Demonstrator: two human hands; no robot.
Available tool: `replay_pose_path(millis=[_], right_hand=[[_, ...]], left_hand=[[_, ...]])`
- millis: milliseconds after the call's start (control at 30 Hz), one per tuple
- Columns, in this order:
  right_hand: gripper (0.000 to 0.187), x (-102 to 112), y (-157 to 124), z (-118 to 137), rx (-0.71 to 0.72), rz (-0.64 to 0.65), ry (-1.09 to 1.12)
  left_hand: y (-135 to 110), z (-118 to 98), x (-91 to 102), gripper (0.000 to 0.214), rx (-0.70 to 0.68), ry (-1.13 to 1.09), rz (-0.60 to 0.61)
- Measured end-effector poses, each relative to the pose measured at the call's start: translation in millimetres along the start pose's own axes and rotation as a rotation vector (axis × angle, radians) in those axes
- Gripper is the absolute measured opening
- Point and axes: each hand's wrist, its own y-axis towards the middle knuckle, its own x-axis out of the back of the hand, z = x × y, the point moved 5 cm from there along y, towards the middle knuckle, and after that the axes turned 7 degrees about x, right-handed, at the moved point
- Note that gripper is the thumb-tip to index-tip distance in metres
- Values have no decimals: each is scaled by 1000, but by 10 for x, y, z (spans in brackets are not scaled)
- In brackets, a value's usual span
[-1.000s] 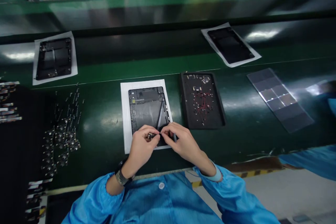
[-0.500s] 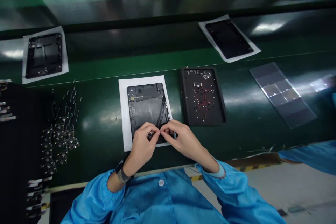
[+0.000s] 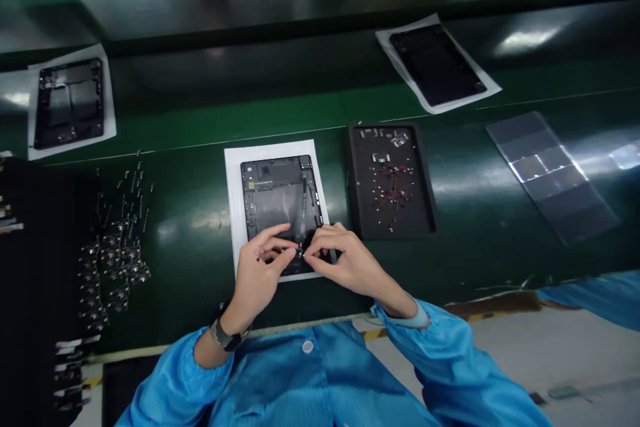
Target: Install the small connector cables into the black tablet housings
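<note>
A black tablet housing [image 3: 277, 203] lies on a white foam sheet [image 3: 235, 213] in front of me, inner side up. Over its near end, my left hand [image 3: 260, 263] pinches with thumb and forefinger, its other fingers loosely curled. My right hand [image 3: 345, 257] pinches from the other side, its fingertips almost meeting the left ones. Between both sets of fingertips is the end of a thin dark flex cable [image 3: 303, 203], which runs up along the housing. A tiny metallic connector shows there; its details are hidden by the fingers.
Right of the housing stands a black tray [image 3: 357, 207] with red-wired small parts. A heap of small flex parts [image 3: 117, 253] lies left. Two more housings on sheets, one left [image 3: 70, 103] and one right [image 3: 435, 67], lie farther back. Clear plastic film [image 3: 553, 177] is at right.
My left hand has opened its outer fingers and shifted slightly left. The flex cable now lies straighter along the housing. The small dark parts in my left hand are mostly out of sight.
</note>
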Motion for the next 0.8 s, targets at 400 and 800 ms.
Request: replay_pose_path(millis=[400,800], right_hand=[[16,9,10,-7,15,-3,3],[17,35,27,-4,7,64,40]], left_hand=[[75,-52,-44,32,-9,45,47],[97,-74,-64,27,16,114,120]])
